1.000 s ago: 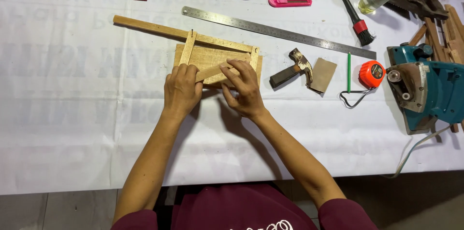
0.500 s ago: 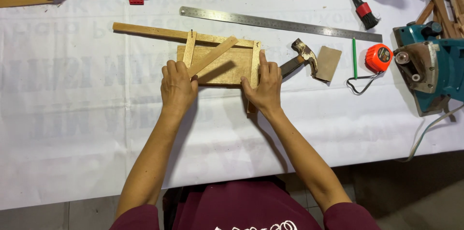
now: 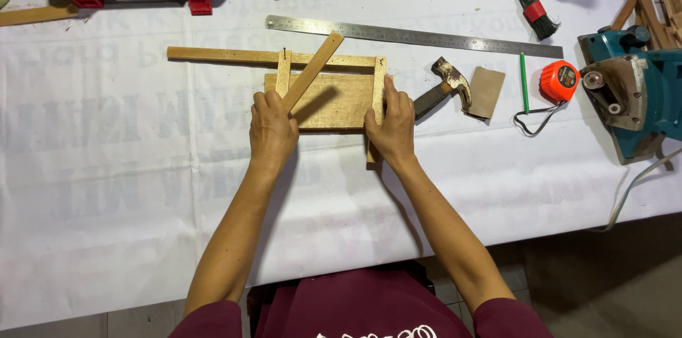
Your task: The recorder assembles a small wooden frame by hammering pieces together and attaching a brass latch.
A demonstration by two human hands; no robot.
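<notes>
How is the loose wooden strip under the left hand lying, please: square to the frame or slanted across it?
Slanted. The loose strip runs diagonally from the left hand up past the long top slat, crossing the board.

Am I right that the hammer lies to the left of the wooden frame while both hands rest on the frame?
Not quite: in the head view the hammer lies to the right of the wooden frame. The left hand and right hand do rest on the frame.

Two hands press on a small wooden frame [image 3: 323,89] — the left hand [image 3: 272,128] holds a slanted stick [image 3: 312,71], the right hand [image 3: 391,125] grips the frame's side.
</notes>
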